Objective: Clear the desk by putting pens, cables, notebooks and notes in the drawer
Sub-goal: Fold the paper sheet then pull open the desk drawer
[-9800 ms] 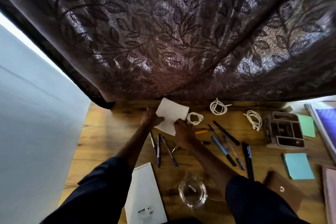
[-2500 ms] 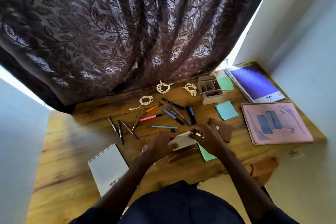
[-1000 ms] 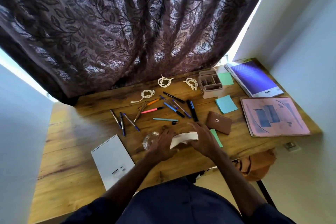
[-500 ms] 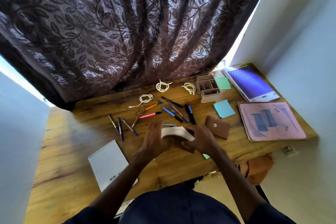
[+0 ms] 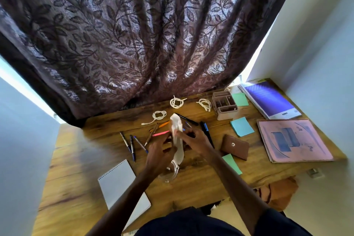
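— Status?
— I see the white sheet (image 5: 177,136) held upright above the tabletop (image 5: 191,184), over the pens (image 5: 160,133). My right hand (image 5: 195,140) fingers pinch its middle; my left hand (image 5: 160,149) fingers curl round its lower end, just above a glass dish (image 5: 170,173)

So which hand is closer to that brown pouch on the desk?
The right hand: it is just left of the brown pouch. The left hand is farther off, beyond the white paper both hold.
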The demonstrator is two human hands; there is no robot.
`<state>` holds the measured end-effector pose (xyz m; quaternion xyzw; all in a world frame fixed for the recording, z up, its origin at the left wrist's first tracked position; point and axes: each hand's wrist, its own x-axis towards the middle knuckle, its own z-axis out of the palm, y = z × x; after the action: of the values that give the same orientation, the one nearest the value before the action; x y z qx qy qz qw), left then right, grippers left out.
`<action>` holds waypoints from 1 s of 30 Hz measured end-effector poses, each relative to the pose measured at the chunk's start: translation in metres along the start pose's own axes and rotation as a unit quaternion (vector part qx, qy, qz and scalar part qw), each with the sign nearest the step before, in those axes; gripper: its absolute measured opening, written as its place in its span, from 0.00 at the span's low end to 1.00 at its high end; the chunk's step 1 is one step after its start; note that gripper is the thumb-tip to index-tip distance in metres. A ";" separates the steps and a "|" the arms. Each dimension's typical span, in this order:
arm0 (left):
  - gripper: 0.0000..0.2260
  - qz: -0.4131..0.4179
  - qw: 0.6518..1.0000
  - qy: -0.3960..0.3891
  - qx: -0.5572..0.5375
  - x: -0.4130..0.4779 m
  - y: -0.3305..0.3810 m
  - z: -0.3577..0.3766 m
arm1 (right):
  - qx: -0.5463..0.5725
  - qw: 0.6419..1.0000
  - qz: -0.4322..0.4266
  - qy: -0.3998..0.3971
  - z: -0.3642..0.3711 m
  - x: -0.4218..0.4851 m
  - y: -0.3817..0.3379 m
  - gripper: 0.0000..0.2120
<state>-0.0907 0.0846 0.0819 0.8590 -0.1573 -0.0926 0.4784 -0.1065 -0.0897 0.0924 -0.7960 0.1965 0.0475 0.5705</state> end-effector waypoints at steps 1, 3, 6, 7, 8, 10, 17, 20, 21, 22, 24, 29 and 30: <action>0.24 -0.003 1.000 0.002 0.007 0.002 -0.001 -0.004 | 0.012 1.000 -0.011 -0.007 0.003 0.002 -0.003 0.24; 0.31 0.002 0.999 0.012 0.030 0.007 -0.005 -0.012 | 0.061 0.998 -0.015 -0.026 0.008 0.003 -0.013 0.25; 0.36 -0.009 0.998 0.048 0.051 0.015 -0.011 -0.023 | 0.124 0.991 0.001 -0.046 0.015 0.003 -0.026 0.24; 0.35 -0.019 0.997 0.061 0.048 0.019 -0.012 -0.026 | 0.155 0.986 0.015 -0.053 0.017 0.004 -0.030 0.23; 0.34 -0.021 0.996 0.073 0.051 0.022 -0.011 -0.030 | 0.185 0.980 0.025 -0.064 0.020 0.005 -0.033 0.23; 0.32 -0.017 0.994 0.086 0.067 0.029 -0.007 -0.039 | 0.195 0.978 0.026 -0.071 0.025 0.008 -0.038 0.24; 0.15 -0.028 0.988 0.141 0.064 0.037 -0.015 -0.068 | 0.131 0.989 0.049 -0.048 0.058 0.032 -0.041 0.24; 0.11 -0.049 0.986 0.148 0.064 0.038 -0.037 -0.084 | 0.117 0.989 0.070 -0.057 0.082 0.037 -0.056 0.18; 0.11 -0.063 0.985 0.150 0.061 0.038 -0.047 -0.088 | 0.112 0.989 0.079 -0.060 0.089 0.037 -0.059 0.14; 0.11 -0.077 0.983 0.157 0.059 0.038 -0.060 -0.094 | 0.106 0.989 0.082 -0.063 0.099 0.041 -0.059 0.13; 0.13 -0.097 0.980 0.167 0.051 0.039 -0.085 -0.107 | 0.084 0.990 0.083 -0.075 0.120 0.049 -0.062 0.14; 0.18 -0.154 0.966 0.208 0.030 0.036 -0.131 -0.146 | 0.071 0.980 0.114 -0.145 0.178 0.077 -0.073 0.11; 0.17 -0.171 0.960 0.219 0.028 0.035 -0.141 -0.155 | 0.068 0.979 0.114 -0.157 0.190 0.082 -0.077 0.10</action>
<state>0.0161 0.2648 0.0429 0.8855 0.0976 0.0220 0.4537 0.0253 0.0860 0.0704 -0.7105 0.1970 0.2236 0.6375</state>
